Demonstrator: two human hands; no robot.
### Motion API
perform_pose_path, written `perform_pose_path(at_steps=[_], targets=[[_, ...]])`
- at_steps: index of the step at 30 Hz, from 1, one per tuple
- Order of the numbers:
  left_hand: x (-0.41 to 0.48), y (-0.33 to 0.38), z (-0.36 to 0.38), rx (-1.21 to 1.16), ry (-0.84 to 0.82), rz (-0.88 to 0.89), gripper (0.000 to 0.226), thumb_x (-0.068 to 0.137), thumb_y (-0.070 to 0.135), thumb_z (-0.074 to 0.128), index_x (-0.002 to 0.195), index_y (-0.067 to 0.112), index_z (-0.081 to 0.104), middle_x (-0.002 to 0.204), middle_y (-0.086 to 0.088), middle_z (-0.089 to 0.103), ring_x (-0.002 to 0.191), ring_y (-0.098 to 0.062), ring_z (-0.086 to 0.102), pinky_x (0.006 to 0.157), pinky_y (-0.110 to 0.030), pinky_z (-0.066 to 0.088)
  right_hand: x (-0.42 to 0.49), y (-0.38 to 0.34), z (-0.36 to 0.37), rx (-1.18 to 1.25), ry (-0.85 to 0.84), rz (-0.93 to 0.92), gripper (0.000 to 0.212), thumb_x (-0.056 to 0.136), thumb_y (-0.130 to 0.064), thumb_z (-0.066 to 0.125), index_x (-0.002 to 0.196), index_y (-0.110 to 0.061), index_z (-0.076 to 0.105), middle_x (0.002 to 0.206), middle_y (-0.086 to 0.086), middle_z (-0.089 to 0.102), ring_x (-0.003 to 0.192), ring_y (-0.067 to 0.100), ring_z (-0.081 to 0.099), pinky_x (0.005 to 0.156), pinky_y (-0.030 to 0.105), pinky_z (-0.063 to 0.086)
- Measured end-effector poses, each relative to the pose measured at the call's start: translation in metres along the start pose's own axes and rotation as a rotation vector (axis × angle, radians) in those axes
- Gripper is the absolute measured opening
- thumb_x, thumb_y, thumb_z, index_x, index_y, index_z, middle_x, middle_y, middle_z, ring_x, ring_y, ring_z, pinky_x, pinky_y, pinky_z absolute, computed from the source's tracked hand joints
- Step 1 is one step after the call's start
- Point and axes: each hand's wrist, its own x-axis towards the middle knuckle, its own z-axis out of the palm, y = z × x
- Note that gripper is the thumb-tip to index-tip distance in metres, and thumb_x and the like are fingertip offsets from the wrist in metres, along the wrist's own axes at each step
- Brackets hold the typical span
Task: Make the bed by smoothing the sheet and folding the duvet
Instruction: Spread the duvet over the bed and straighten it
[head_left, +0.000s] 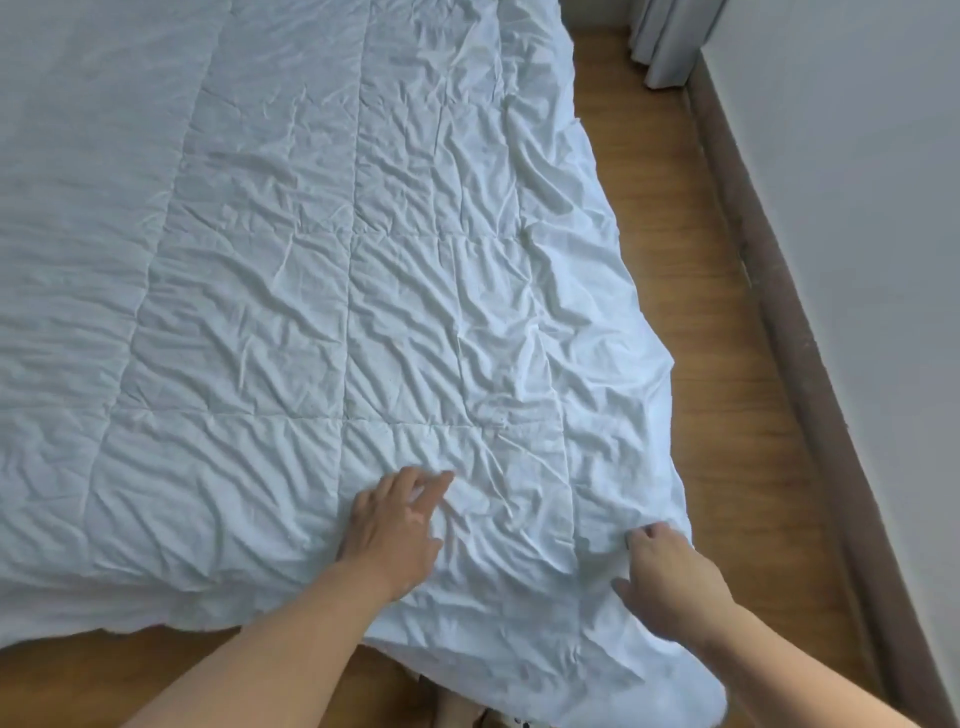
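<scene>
Two hands work the near end of a white quilted duvet (363, 260), which lies spread over the bed and is heavily creased. The left hand (395, 530) rests palm down on the duvet, fingers spread and nearly straight, pressing the fabric flat; nothing is held in it. The right hand (670, 582) is at the duvet's near right corner, fingers curled into a fold of the cloth and the thumb set apart below them, so that it grips the duvet at its edge. The fingertips are partly buried in the fold.

Between the two hands the fabric shows short ridges running toward the gripped corner. Beyond the grip the duvet's right edge hangs off the bed over a wooden floor (727, 364). Below the grip the corner droops toward the floor. To the right of the grip a brown skirting board (779, 322) runs along a pale wall (857, 208). Far beyond the grip, a grey curtain (670, 36) hangs against that wall.
</scene>
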Motion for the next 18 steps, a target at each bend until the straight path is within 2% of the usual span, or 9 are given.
perform_pose_path(at_steps=[3,5,7,8,10,11,13,15,18], targets=[[0.002,-0.043,-0.008,0.122,0.025,-0.166,0.086,0.09,0.061,0.052,0.156,0.04,0.001,0.159,0.003,0.009,0.146,-0.021,0.014,0.117,-0.04,0.019,0.025,-0.048,-0.046,0.108,0.438,-0.121,0.072,0.08,-0.048,0.07,0.141,-0.027,0.037,0.144,0.002,0.035,0.132,0.026,0.041,0.093,0.042,0.051],[0.005,-0.071,-0.018,0.186,0.021,-0.229,0.09,0.089,0.067,0.05,0.156,0.038,-0.002,0.162,0.0,0.005,0.148,-0.023,0.01,0.118,-0.042,0.018,0.056,-0.058,-0.072,0.218,0.557,0.009,0.093,0.074,-0.061,0.073,0.149,-0.029,0.029,0.153,0.005,0.027,0.141,0.031,0.032,0.101,0.051,0.045],[0.009,-0.095,-0.025,0.194,-0.009,-0.227,0.089,0.088,0.068,0.05,0.156,0.036,0.002,0.16,0.001,0.013,0.147,-0.022,0.016,0.117,-0.041,0.022,0.09,-0.046,-0.09,0.548,0.432,0.363,0.101,0.073,-0.075,0.064,0.15,-0.022,0.026,0.149,0.011,0.033,0.135,0.037,0.038,0.103,0.054,0.043],[0.011,-0.102,-0.025,0.192,-0.023,-0.21,0.085,0.088,0.067,0.05,0.156,0.036,0.008,0.156,0.002,0.021,0.143,-0.021,0.023,0.114,-0.039,0.027,0.101,-0.037,-0.09,0.644,0.329,0.471,0.099,0.075,-0.078,0.058,0.147,-0.016,0.03,0.14,0.015,0.042,0.125,0.039,0.047,0.1,0.051,0.045],[0.018,-0.109,-0.02,0.15,-0.016,-0.169,0.066,0.091,0.061,0.052,0.146,0.034,0.027,0.137,0.004,0.041,0.127,-0.02,0.041,0.103,-0.035,0.038,0.106,-0.023,-0.075,0.499,0.199,0.407,0.072,0.088,-0.07,0.049,0.133,-0.014,0.047,0.112,0.013,0.053,0.094,0.036,0.055,0.086,0.044,0.05],[0.021,-0.108,-0.016,0.084,0.005,-0.15,0.048,0.093,0.055,0.053,0.133,0.033,0.039,0.124,0.004,0.049,0.117,-0.02,0.048,0.093,-0.033,0.043,0.105,-0.021,-0.066,0.391,0.214,0.37,0.059,0.093,-0.065,0.044,0.123,-0.015,0.051,0.102,0.012,0.054,0.085,0.035,0.054,0.08,0.043,0.05],[0.028,-0.103,-0.007,-0.055,0.014,-0.151,0.013,0.098,0.04,0.052,0.097,0.029,0.044,0.096,0.004,0.055,0.093,-0.022,0.057,0.072,-0.032,0.042,0.1,-0.025,-0.048,0.354,0.298,0.328,0.051,0.096,-0.063,0.039,0.1,-0.013,0.047,0.092,0.013,0.058,0.083,0.037,0.056,0.077,0.043,0.049],[0.031,-0.102,-0.001,-0.11,0.014,-0.156,0.026,0.1,0.028,0.052,0.081,0.025,0.036,0.079,0.002,0.053,0.076,-0.024,0.056,0.062,-0.033,0.039,0.095,-0.032,-0.042,0.371,0.345,0.31,0.047,0.096,-0.063,0.038,0.089,-0.016,0.044,0.088,0.015,0.057,0.084,0.037,0.053,0.076,0.043,0.046],[0.029,-0.111,0.001,-0.247,0.006,-0.164,0.027,0.097,0.026,0.057,0.075,0.02,0.043,0.074,0.002,0.057,0.071,-0.021,0.057,0.064,-0.035,0.046,0.094,-0.013,-0.048,0.333,0.366,0.305,0.05,0.093,-0.069,0.037,0.087,-0.02,0.047,0.093,0.017,0.063,0.089,0.04,0.057,0.077,0.044,0.047]])
